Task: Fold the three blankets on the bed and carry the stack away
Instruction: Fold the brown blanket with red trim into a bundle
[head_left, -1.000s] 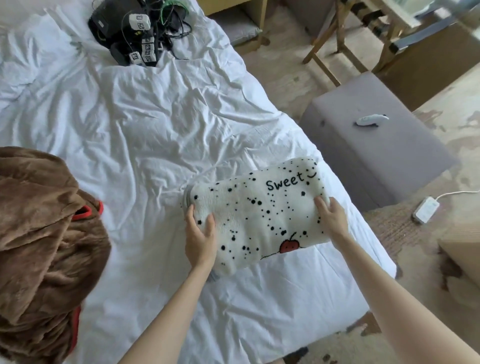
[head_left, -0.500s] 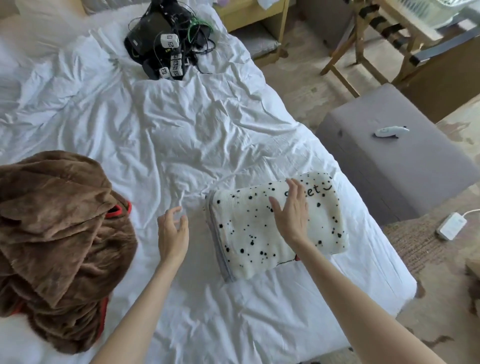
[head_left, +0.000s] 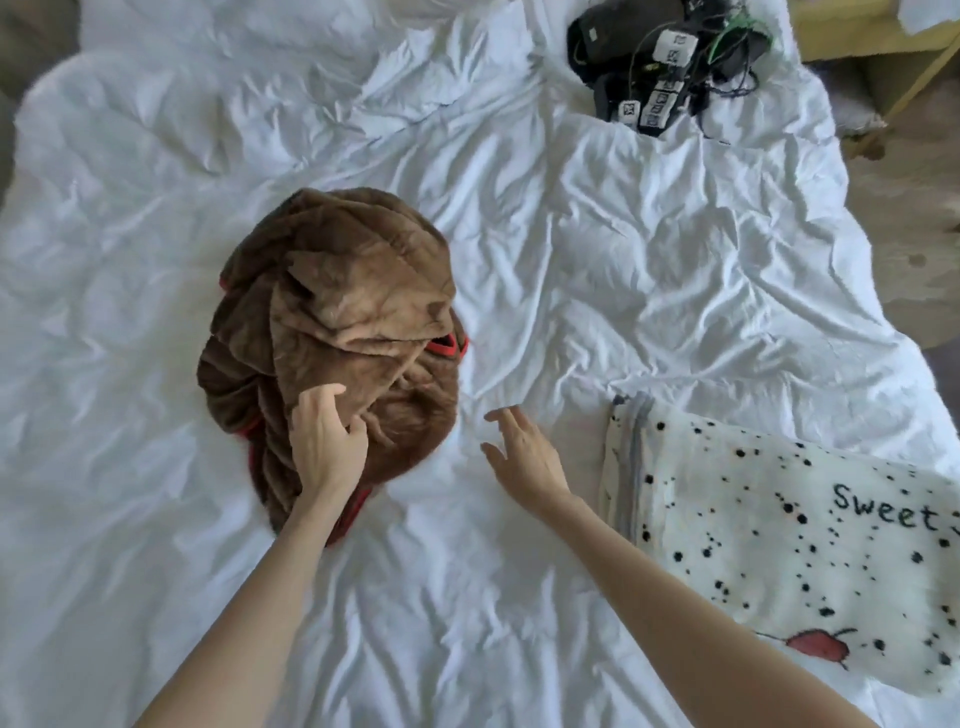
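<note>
White bed (head_left: 623, 260) carries the crumpled brown blanket (head_left: 353, 312) left of centre, the folded spotted blanket (head_left: 779, 545) at its right edge. Left hand (head_left: 327, 441) pinches the heap's near side — right hand (head_left: 524, 452), fingers spread and empty, hovers just right of it.

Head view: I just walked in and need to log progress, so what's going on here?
A person is working bare-handed through blankets on the bed. The left grip pinches a fold of the crumpled brown blanket, which is not yet folded. The right grip hovers open over the bed, between that heap and the spotted blanket, touching neither. The spotted blanket lies folded at the right. Only these two blankets are in view.
</note>
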